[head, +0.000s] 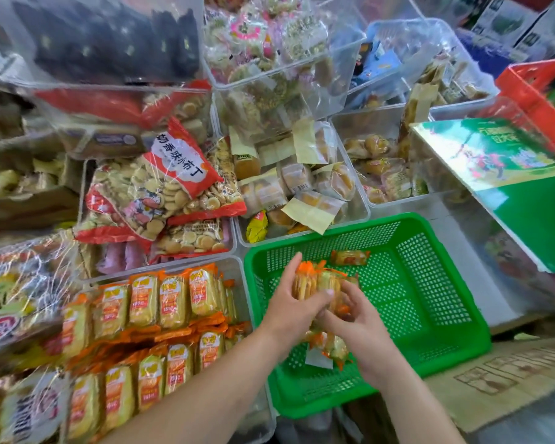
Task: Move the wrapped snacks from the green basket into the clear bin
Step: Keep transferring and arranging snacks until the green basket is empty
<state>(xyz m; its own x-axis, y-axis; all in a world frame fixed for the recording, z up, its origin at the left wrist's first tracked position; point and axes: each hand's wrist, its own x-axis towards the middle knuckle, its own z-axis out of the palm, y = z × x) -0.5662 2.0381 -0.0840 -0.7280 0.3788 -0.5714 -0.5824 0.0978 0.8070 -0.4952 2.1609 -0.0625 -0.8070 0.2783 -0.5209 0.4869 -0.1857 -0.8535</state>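
I hold a bunch of orange-and-yellow wrapped snacks (321,283) above the green basket (430,283); one packet (350,257) lies on its floor, perhaps a few more beneath the bunch. The clear bin (263,418) beside it holds rows of them.

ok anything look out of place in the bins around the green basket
A lone yellow-wrapped snack lies at the front left of the bin of pale-wrapped cakes, unlike the rest there.
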